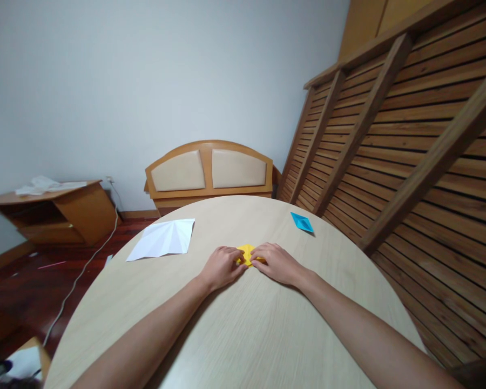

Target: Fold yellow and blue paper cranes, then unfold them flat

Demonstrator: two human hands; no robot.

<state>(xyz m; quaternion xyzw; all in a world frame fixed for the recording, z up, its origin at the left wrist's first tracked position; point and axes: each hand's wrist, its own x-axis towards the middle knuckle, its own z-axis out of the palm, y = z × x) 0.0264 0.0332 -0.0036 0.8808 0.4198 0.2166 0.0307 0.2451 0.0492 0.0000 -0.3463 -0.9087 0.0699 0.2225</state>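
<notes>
A small piece of folded yellow paper [247, 253] lies on the round table between my hands. My left hand [225, 267] has its fingers curled on the paper's left side, with the thumb low against it. On the right side, my right hand [278, 263] pinches the paper between thumb and fingers. Both hands cover much of the paper, so its full shape is hidden. Farther back to the right sits a folded blue paper piece [302, 222]. A creased white sheet [162, 239] lies at the left of the table.
The pale round table [243, 335] reaches toward a wooden headboard [208, 188] by the wall. A slatted wooden panel [389, 146] leans along the right. At the left, a low wooden cabinet [81, 210] carries crumpled white material [44, 185]; a cable [89, 275] crosses the floor.
</notes>
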